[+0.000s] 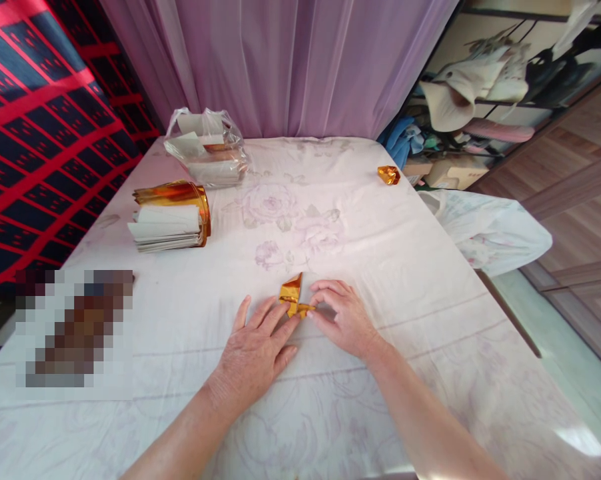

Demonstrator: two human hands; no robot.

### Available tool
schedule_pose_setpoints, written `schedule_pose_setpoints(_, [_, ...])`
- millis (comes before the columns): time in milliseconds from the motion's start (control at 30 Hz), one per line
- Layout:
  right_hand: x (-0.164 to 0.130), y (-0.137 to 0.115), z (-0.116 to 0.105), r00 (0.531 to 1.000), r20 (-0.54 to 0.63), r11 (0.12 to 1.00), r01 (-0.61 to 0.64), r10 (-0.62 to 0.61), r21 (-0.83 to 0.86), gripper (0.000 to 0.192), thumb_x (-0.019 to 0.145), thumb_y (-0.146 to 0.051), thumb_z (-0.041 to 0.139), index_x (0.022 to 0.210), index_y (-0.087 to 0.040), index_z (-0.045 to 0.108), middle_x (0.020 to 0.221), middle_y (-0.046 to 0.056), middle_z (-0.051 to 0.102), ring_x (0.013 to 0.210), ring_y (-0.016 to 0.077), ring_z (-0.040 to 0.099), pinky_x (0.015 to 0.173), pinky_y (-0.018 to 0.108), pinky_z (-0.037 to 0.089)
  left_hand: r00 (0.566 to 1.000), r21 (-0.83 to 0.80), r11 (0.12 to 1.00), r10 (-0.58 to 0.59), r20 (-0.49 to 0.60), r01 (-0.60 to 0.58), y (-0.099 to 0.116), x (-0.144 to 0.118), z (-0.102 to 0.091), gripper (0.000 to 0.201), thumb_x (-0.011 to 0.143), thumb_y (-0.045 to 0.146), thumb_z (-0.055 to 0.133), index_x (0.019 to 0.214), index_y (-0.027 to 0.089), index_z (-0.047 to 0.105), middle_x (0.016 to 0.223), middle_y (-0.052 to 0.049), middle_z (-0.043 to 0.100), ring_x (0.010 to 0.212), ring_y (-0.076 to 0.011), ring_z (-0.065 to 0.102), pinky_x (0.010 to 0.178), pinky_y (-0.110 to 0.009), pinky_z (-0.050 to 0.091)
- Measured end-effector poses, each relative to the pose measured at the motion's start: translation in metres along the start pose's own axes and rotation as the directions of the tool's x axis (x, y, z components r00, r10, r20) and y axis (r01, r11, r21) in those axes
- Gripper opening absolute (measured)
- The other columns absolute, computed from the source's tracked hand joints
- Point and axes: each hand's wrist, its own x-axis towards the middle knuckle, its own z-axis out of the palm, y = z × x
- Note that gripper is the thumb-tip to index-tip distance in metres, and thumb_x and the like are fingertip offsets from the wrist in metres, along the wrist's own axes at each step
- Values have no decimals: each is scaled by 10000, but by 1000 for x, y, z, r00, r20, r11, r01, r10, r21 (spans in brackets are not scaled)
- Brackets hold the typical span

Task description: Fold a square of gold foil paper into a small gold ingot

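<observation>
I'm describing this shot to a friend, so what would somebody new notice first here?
Probably the shiny gold folded paper in the middle of the pale floral tablecloth, with the left hand flat beside it and the right hand pinching its lower edge. Next, the stack of gold and white sheets at far left, and a small gold piece at the far right edge.

A worktop (pixel 390 267) under a pale floral cloth is carrying a folded gold foil piece (pixel 293 297), a stack of foil sheets (pixel 170 217), a clear plastic bag (pixel 208 147) and a small folded gold piece (pixel 388 175).
</observation>
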Motion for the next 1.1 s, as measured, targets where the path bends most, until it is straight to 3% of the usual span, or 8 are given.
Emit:
schedule_pose_setpoints(167, [0,10,2,963,-267,999,-32,29,-8,70,862,-174,565,871,-235,598,1000,69,687,963,220,630,873,382,481,1000,-14,1000,7,-7,-7,-1,0,-1,361,925,438,569,1234,263,632,1346,-35,623,1287,-248,502,1214,-536,112])
schedule_pose_setpoints(233, [0,16,2,949,-308,995,-84,63,-55,100,852,-157,543,892,-234,593,1001,75,693,953,230,632,860,389,483,1000,-14,1000,16,-6,-16,-2,0,-2,341,943,423,541,1222,251,635,1353,-38,621,1295,-249,498,1214,-541,101])
schedule_pose_setpoints(433, [-1,24,1,975,-202,983,-127,99,-134,259,801,-76,482,957,-237,611,933,49,719,898,231,639,775,373,474,1000,14,1000,22,-20,-21,-9,1,-4,311,973,383,479,1186,226,644,1337,-43,638,1307,-266,500,1206,-564,120])
schedule_pose_setpoints(667, [-1,20,-2,996,-87,995,-39,31,-95,383,742,-2,439,984,-234,622,940,35,723,905,212,640,773,360,459,998,-11,999,-47,-31,47,-18,4,-8,238,953,337,508,1100,207,643,1324,-56,647,1317,-288,501,1181,-588,175])
schedule_pose_setpoints(833, [-1,13,-4,1000,6,1000,-9,9,1,380,760,-5,472,1014,-242,625,967,24,724,938,207,635,825,371,455,996,3,997,-82,-40,82,-20,5,-9,243,941,319,519,1122,207,636,1341,-74,635,1322,-305,498,1165,-605,196])
schedule_pose_setpoints(1100, [-3,8,1,993,35,993,114,-114,12,252,867,-89,577,1025,-250,690,922,24,715,903,196,603,818,361,451,996,35,996,-85,-38,86,-21,4,-9,286,955,330,483,1150,213,657,1353,-79,624,1302,-293,516,1180,-577,188])
